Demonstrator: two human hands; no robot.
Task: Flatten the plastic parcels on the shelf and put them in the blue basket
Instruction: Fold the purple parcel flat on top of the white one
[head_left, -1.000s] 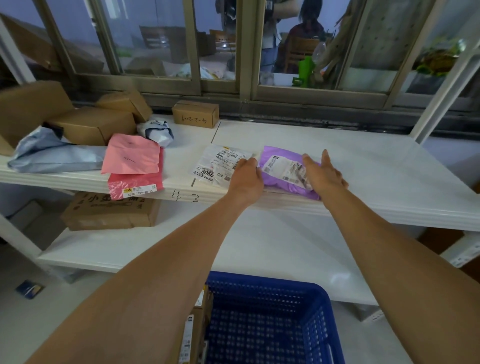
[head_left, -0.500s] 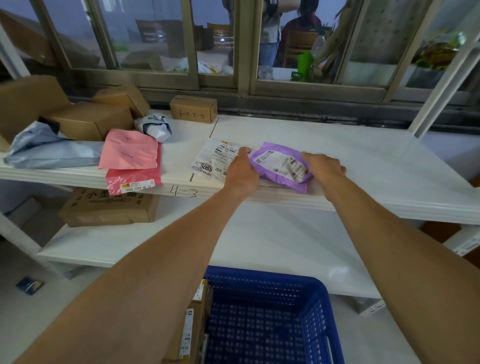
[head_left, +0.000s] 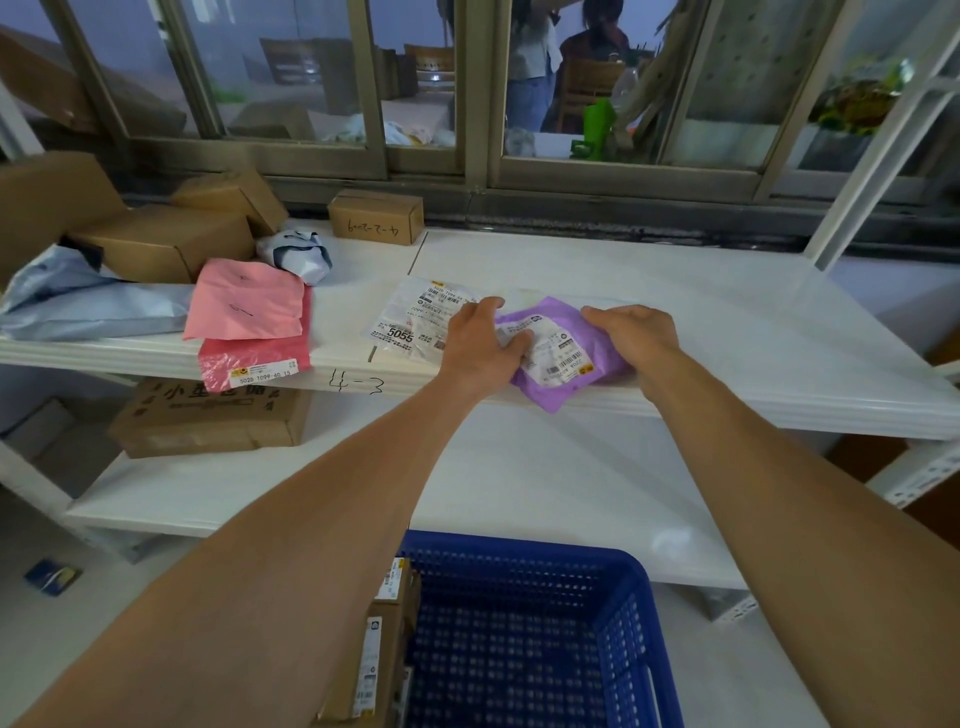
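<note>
Head view: purple parcel (head_left: 563, 353) at front edge of upper shelf (head_left: 727, 332), corner overhanging, long axis diagonal. Left hand (head_left: 480, 345) & right hand (head_left: 631, 332) grip opposite sides, equally near. Blue basket (head_left: 613, 644) directly below, toward wearer.

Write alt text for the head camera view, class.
Both hands, left hand and right hand, grip a purple parcel at the front edge of a white shelf. A blue basket sits below; more parcels and boxes lie left.

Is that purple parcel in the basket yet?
No. The purple parcel lies on the shelf edge, under both hands; blue basket sits below.
</note>
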